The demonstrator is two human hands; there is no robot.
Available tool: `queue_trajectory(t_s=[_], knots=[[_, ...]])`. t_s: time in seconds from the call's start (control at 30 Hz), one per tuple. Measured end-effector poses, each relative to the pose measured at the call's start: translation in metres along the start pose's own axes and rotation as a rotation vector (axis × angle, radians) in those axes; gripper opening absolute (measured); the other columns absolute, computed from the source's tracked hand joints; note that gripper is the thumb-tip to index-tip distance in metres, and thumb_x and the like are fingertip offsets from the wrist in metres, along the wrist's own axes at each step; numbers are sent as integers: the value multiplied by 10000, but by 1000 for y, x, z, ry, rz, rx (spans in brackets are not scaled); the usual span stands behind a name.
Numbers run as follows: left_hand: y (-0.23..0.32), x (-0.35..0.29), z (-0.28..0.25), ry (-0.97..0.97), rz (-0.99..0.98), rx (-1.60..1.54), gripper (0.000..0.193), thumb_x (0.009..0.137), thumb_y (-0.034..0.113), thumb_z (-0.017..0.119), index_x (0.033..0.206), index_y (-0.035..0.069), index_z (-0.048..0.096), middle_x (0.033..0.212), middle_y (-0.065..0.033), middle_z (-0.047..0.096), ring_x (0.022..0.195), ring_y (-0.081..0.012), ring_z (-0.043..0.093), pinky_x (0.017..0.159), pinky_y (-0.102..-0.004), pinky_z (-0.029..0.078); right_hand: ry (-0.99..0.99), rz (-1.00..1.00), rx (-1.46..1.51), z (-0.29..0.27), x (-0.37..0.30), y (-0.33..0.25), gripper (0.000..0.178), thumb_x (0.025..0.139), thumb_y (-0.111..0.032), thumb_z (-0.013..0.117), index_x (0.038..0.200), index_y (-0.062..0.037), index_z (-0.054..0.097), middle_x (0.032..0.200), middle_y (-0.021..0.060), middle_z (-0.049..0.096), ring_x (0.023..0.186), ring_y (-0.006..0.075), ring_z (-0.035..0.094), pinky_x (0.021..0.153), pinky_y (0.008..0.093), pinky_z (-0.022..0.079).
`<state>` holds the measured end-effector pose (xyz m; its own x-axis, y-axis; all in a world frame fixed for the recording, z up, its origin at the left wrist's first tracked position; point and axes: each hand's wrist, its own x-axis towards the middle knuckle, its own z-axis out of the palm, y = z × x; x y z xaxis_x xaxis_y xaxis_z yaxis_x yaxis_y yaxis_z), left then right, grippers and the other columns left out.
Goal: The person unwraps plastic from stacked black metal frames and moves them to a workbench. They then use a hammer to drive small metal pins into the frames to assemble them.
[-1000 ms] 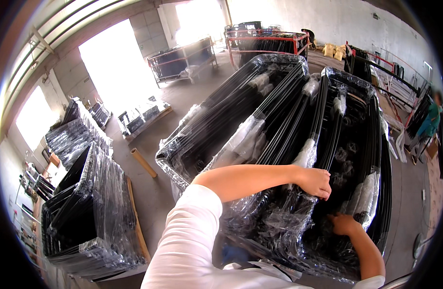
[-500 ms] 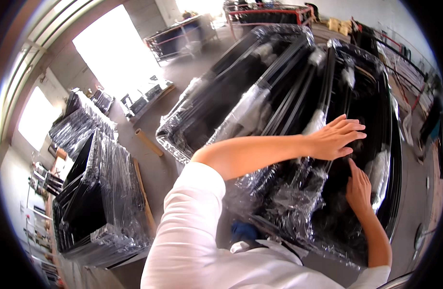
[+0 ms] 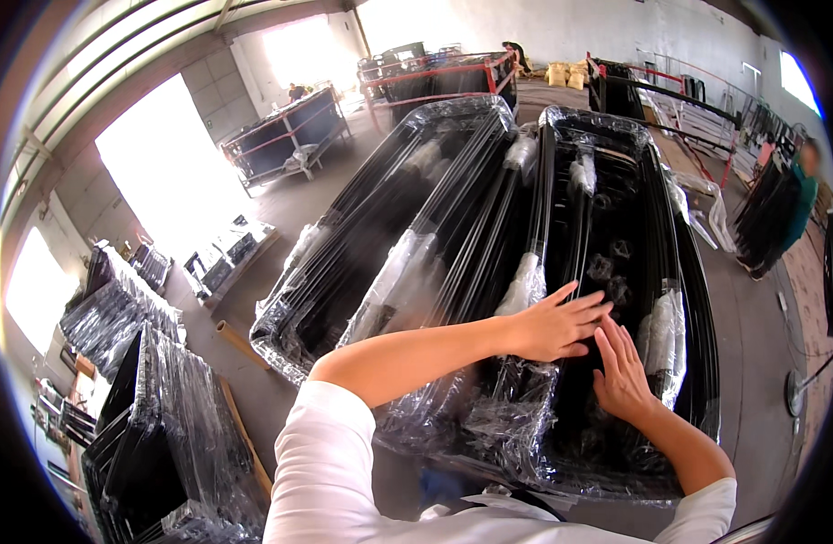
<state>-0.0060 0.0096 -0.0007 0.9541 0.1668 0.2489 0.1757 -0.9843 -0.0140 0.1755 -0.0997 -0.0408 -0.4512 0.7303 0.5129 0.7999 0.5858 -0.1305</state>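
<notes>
In front of me lie long stacks of black frames (image 3: 475,272), bound in clear plastic film (image 3: 516,412) at their near ends. My left hand (image 3: 561,326) is over the right-hand stack, palm down, fingers spread and nothing in them. Close by, my right hand (image 3: 625,376) has its fingers stretched out and is empty too. The fingertips of both hands come together or overlap; whether they touch the frames I cannot tell. A white wrapped bundle (image 3: 523,286) sits beyond my left wrist. Another white wrap (image 3: 665,335) covers the bars right of my right hand.
To the left stand more film-wrapped black frames (image 3: 185,399) and a cardboard tube (image 3: 239,341). Red-railed carts (image 3: 439,80) and yellow sacks (image 3: 566,74) are at the back. On the right, a person in a teal top (image 3: 802,204) is beside upright black frames (image 3: 763,213).
The view has swung, so the stacks sit lower and further left. My right hand has come up beside my left hand, its fingers now meeting the left fingertips. Both hands stay open.
</notes>
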Motion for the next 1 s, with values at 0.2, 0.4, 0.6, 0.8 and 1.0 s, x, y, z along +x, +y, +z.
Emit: queue_trajectory(t_s=[0.2, 0.4, 0.6, 0.8, 1.0], knots=[[10, -3, -2, 125, 71, -201, 543, 819, 255, 544, 1285, 44, 359, 1384, -123, 287, 1301, -250, 233, 1064, -459, 139, -21, -17, -42, 5, -2, -5, 743, 608, -8, 582, 1282, 48, 274, 1350, 268, 222, 1271, 409, 205, 1043, 499, 167], [0, 5, 0, -246, 8, -150, 387, 864, 244, 442, 1194, 45, 467, 1113, -118, 561, 1061, -246, 499, 1006, -477, 238, -293, -192, -176, 25, -16, 19, 672, 683, -110, 559, 1308, -37, 326, 1354, 176, 303, 1298, 288, 223, 1036, 499, 140], [-2, 1, -5, -277, 30, -126, 218, 838, 249, 482, 876, 129, 660, 878, -48, 639, 959, -218, 551, 1012, -458, 252, -460, -230, 112, 6, 0, 16, 238, 723, -123, 501, 941, -72, 583, 923, 154, 573, 911, 314, 540, 752, 436, 430], [1, 3, -11, -319, 137, -151, 268, 754, 220, 537, 977, 91, 610, 955, -93, 608, 1002, -236, 528, 1044, -447, 202, 107, -308, 342, -87, 28, -61, 148, 829, -171, 515, 940, -122, 600, 696, 96, 607, 621, 283, 584, 577, 367, 471], [2, -6, -13, -394, 92, -63, 251, 748, 212, 530, 955, 97, 614, 919, -37, 607, 996, -214, 510, 1053, -441, 182, 705, -440, 576, -143, 31, -133, 55, 799, -128, 575, 813, -75, 569, 526, 27, 511, 442, 227, 523, 413, 321, 393]])
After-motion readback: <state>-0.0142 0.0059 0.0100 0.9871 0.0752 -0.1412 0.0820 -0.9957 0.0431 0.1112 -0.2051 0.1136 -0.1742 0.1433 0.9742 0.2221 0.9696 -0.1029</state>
